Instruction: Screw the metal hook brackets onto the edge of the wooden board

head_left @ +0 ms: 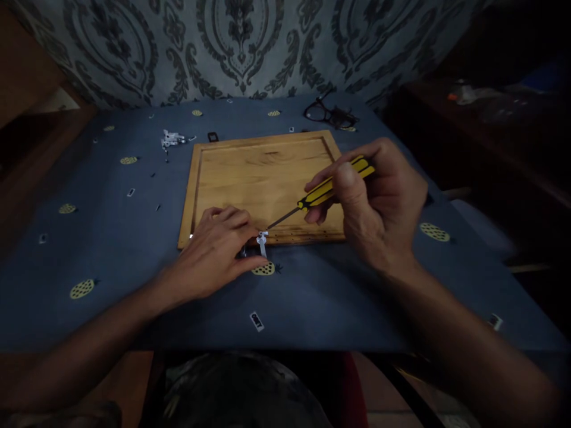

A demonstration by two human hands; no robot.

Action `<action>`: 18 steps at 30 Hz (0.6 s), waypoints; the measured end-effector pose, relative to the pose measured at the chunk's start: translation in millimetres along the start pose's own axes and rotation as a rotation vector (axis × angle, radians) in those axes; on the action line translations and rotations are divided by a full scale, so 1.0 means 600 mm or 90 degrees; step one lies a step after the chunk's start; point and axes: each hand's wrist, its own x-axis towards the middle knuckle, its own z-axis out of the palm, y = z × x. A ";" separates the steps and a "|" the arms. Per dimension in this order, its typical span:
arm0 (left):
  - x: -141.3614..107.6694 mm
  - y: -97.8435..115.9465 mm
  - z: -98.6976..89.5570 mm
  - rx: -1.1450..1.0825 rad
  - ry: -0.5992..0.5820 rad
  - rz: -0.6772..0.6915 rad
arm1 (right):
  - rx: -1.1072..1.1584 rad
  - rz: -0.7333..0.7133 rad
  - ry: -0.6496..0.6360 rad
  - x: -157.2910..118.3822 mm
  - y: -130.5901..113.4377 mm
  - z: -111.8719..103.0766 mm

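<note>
My right hand (379, 202) is closed round the yellow-and-black handle of a screwdriver (323, 191), its shaft slanting down to the left. The screwdriver's tip meets the top of a small shiny metal piece (262, 239) at the near edge of a wooden board (263, 178). My left hand (218, 246) steadies this piece, with the fingers over the board's edge and the thumb stretched below it. The fingertips partly hide the piece, so its full shape cannot be made out. A row of small dark holes runs along the board's near edge, right of the metal piece.
A blue tablecloth (134, 249) with pineapple prints covers the table. Several small metal parts (173, 139) lie at the back left, with tiny dark bits nearby. A small black frame-shaped piece (213, 137) and eyeglasses (330, 113) lie behind the board. Patterned fabric (250, 47) hangs at the back.
</note>
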 end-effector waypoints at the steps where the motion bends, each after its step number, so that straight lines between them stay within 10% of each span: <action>1: 0.001 0.001 -0.001 0.001 -0.002 -0.002 | 0.015 -0.002 -0.008 -0.002 0.000 0.002; 18: 0.005 0.005 -0.004 0.002 -0.031 -0.023 | 0.022 -0.011 -0.024 -0.009 -0.003 0.009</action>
